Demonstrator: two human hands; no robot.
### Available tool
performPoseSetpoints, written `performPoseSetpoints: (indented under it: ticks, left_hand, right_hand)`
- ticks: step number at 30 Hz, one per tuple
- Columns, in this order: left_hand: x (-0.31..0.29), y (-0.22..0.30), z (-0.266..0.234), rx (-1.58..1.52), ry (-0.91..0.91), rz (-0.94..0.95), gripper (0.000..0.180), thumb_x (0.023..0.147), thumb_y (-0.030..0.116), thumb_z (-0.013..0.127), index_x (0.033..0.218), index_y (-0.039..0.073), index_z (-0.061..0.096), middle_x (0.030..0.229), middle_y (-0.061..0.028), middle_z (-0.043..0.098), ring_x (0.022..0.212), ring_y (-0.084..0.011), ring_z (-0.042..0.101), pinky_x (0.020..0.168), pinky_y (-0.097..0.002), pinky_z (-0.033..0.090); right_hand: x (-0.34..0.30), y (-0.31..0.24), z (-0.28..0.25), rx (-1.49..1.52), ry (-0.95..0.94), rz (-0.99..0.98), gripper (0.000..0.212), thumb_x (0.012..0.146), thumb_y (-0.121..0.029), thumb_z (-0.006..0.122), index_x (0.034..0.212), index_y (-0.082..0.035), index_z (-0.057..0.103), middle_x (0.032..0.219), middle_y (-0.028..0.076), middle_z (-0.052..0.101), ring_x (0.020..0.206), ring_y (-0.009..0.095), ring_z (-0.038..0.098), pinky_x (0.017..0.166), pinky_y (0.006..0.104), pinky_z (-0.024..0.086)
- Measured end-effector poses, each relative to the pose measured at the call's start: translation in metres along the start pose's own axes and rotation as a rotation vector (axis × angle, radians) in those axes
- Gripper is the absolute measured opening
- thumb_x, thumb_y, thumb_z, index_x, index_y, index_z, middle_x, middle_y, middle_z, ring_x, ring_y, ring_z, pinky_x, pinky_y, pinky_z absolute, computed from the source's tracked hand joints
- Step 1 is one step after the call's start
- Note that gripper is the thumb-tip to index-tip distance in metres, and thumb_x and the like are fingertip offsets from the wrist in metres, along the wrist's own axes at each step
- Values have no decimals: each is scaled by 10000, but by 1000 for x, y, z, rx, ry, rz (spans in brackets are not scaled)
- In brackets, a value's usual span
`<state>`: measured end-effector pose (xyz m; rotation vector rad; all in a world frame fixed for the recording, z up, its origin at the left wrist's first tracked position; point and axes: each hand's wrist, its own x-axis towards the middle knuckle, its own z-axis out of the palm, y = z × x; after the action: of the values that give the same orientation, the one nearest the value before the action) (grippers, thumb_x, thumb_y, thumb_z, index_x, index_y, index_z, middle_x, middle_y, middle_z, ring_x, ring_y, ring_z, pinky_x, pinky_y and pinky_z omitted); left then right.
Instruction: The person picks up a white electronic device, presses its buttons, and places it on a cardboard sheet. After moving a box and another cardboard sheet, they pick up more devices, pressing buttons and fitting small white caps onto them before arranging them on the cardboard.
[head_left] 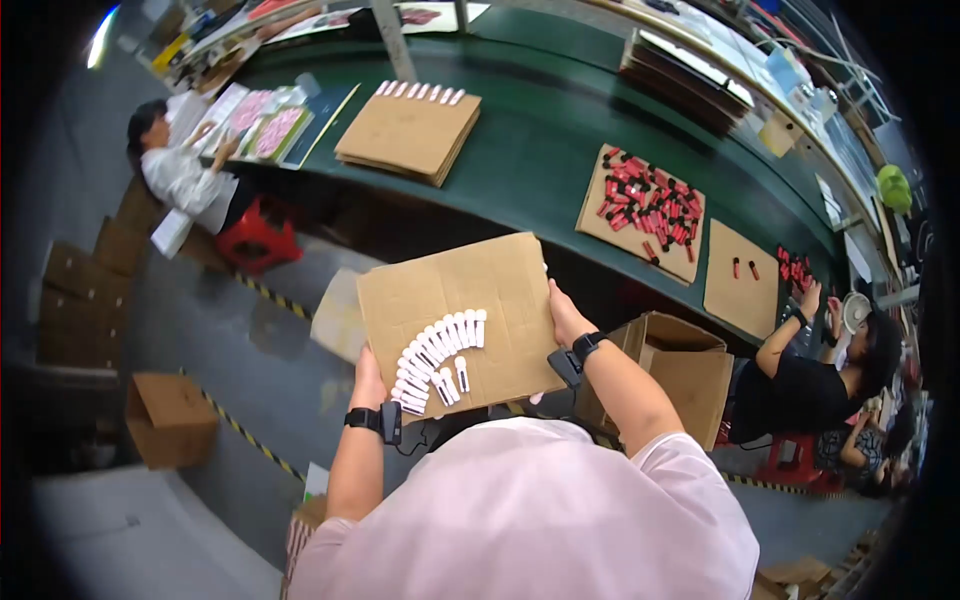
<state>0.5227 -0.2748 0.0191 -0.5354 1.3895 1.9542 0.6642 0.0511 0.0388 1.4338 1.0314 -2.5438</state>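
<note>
I hold a flat brown cardboard sheet [470, 270] in front of my body, above the floor and short of the green table. Its left edge is gripped by my left hand [370, 378], and my right hand [566, 316] grips the right edge; fingers of both hands are partly hidden beneath it. On the sheet lies a curved row of small white tubes [425, 350] with rounded white caps, side by side. A few more such tubes [446, 385] lie inside the curve, near the sheet's front edge.
On the green table [530, 110] are stacked cardboard sheets [410, 130] with a row of pale tubes, and a sheet of red, black-capped tubes [650, 205]. A person in black [820, 365] works at right, another in white [190, 170] at far left. Open cartons [690, 380] stand beside me.
</note>
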Motion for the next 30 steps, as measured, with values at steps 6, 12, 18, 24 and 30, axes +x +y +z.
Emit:
performPoseSetpoints:
  ticks: [6, 12, 18, 24, 30]
  left_hand:
    - [125, 61, 123, 93, -271, -170, 411, 961, 331, 411, 1175, 16, 568, 1128, -126, 635, 996, -239, 620, 869, -366, 489]
    - [242, 81, 219, 258, -358, -186, 405, 965, 314, 387, 1141, 4, 580, 1126, -139, 631, 1013, -241, 606, 872, -357, 479]
    - [292, 103, 314, 385, -325, -227, 416, 970, 320, 365, 1159, 12, 570, 1142, -149, 622, 1036, -262, 592, 890, -373, 469]
    - [319, 130, 366, 473, -203, -247, 452, 977, 340, 328, 1206, 16, 544, 1193, -143, 603, 1083, -272, 569, 927, -382, 452]
    - [361, 133, 385, 545, -231, -326, 474, 978, 357, 318, 1233, 16, 525, 1232, -139, 585, 1109, -280, 554, 959, -390, 430]
  right_hand:
    - [43, -80, -34, 115, 131, -127, 618, 977, -547, 286, 1319, -71, 481, 1341, 150, 510, 1212, 334, 479, 1013, 476, 375]
    - [73, -166, -44, 281, 166, -142, 607, 994, -518, 253, 1359, -67, 430, 1362, 141, 487, 1242, 315, 460, 1011, 458, 389]
    - [128, -230, -70, 370, 244, -193, 658, 959, -596, 287, 1335, -84, 461, 1333, 129, 516, 1196, 309, 496, 983, 494, 407]
    - [173, -267, -57, 378, 404, -292, 617, 978, -546, 298, 1355, -76, 429, 1319, 99, 524, 1193, 268, 496, 989, 429, 409]
    - [196, -270, -76, 526, 243, -191, 615, 972, -558, 319, 1325, -78, 470, 1290, 92, 547, 1177, 247, 510, 981, 404, 417]
